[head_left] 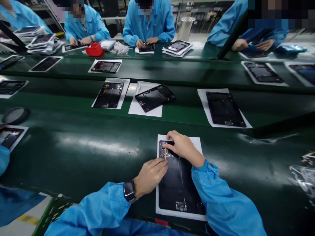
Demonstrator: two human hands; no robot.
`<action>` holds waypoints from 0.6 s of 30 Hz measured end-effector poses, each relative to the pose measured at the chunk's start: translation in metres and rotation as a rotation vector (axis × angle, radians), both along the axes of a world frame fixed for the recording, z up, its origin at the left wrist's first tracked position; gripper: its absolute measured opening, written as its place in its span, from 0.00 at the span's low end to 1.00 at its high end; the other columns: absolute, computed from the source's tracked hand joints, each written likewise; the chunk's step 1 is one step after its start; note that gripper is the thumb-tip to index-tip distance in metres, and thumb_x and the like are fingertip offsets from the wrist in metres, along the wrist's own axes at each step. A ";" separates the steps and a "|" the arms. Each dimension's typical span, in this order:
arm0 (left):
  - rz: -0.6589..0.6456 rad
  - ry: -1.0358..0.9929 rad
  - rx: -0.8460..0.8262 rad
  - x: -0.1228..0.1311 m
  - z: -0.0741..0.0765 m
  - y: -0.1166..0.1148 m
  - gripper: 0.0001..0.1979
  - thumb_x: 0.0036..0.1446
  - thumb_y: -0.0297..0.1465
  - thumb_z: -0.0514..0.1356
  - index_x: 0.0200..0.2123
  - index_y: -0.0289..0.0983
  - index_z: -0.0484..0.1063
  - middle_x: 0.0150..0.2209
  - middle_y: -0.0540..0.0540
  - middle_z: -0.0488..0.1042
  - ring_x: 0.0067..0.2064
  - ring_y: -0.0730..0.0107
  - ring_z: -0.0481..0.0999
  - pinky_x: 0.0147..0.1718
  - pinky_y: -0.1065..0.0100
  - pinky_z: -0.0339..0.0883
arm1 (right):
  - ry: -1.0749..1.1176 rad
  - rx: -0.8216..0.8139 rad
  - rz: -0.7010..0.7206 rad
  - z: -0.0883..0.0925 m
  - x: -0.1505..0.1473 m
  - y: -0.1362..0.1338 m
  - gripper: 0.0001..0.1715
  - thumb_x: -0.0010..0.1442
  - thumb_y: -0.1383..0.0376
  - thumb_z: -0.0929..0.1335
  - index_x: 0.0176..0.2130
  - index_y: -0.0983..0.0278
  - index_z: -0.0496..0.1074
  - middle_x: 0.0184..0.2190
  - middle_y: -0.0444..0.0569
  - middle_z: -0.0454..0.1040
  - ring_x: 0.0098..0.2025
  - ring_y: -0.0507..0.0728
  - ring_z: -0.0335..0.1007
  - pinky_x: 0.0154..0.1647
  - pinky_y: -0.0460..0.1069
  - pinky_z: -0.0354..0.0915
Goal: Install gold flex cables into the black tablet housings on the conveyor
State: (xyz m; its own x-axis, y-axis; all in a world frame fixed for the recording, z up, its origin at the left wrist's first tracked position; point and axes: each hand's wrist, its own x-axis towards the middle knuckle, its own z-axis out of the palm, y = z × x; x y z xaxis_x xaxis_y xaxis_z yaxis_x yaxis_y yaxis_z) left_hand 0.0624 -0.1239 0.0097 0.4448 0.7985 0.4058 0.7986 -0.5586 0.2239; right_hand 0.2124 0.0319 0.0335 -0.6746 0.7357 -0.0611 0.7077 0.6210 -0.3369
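Observation:
A black tablet housing (177,186) lies on a white sheet (161,212) in front of me, its inner side facing up. Across its upper left corner runs a short orange flex cable (165,153). The fingertips of my left hand (151,177) are pinched together at the cable's lower end. My right hand (184,147) reaches over the housing's top edge, fingers curled, with its thumb at the cable's upper end. What lies under the right fingers is hidden.
Beyond the green bench (98,147), more tablet housings (225,109) lie on white sheets along a green line. Co-workers in blue sleeves (163,26) work opposite. A red bin (94,49) stands there. White cables (304,180) lie at right, a round dish (14,115) at left.

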 end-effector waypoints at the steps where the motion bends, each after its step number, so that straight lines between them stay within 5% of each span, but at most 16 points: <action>1: -0.002 0.011 0.012 0.000 0.000 0.000 0.12 0.68 0.25 0.49 0.44 0.30 0.73 0.47 0.41 0.77 0.50 0.62 0.75 0.42 0.62 0.75 | 0.007 0.008 0.000 -0.001 0.001 0.000 0.17 0.59 0.55 0.74 0.40 0.60 0.66 0.38 0.43 0.70 0.31 0.54 0.68 0.29 0.49 0.50; 18: -0.021 0.031 0.019 0.000 0.003 0.002 0.09 0.66 0.24 0.53 0.44 0.30 0.73 0.48 0.43 0.77 0.50 0.61 0.76 0.43 0.62 0.75 | 0.003 0.032 -0.010 -0.005 0.002 0.001 0.19 0.58 0.53 0.73 0.40 0.61 0.65 0.38 0.44 0.72 0.31 0.56 0.69 0.27 0.49 0.45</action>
